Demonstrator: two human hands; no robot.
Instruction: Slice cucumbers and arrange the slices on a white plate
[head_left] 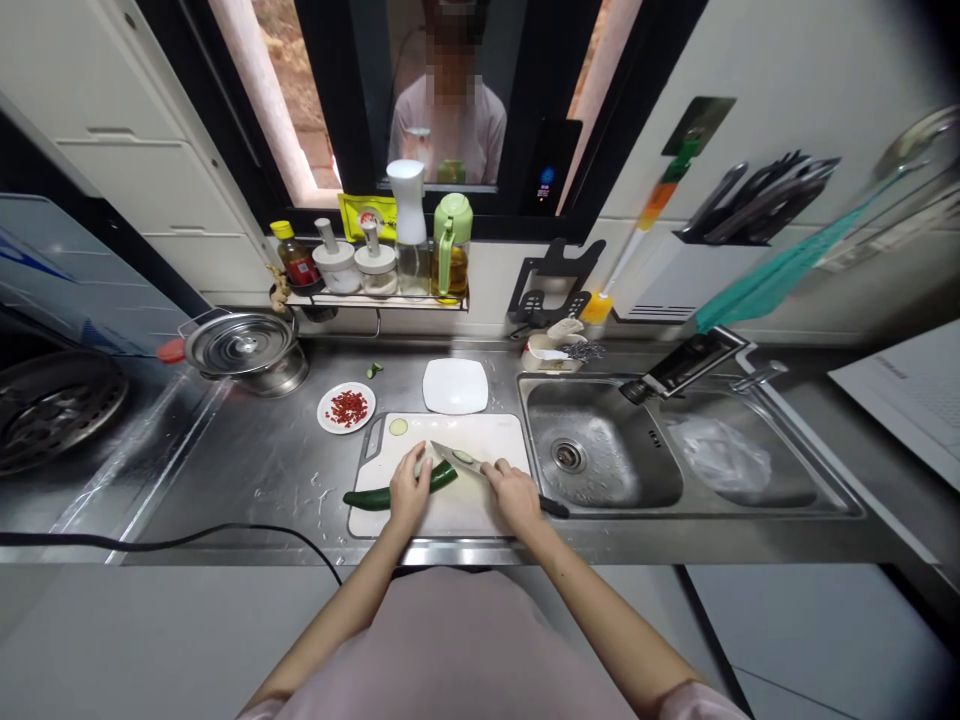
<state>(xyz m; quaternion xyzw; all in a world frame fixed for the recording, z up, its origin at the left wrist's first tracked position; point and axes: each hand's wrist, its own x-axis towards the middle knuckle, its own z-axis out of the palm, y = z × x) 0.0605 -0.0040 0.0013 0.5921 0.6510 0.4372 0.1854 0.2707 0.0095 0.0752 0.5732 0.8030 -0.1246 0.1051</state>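
A dark green cucumber (369,499) lies slantwise on the white cutting board (480,515), its tail end reaching past the board's left edge. My left hand (410,487) is closed over the cucumber near its cut end. In my right hand (513,494) is a kitchen knife (444,451), its blade pointing left and its black handle showing beyond my wrist. A pale cucumber slice (463,457) clings to the blade. Another round slice (397,427) rests at the board's upper left. Whether the edge touches the cucumber I cannot tell.
Behind the board stand a white square plate (455,385) and a small plate (325,412) of chopped red pieces. A double sink (600,497) borders the right side. At left are a lidded steel pot (271,372) and a black cable (225,528). Bottles line a rack (382,301).
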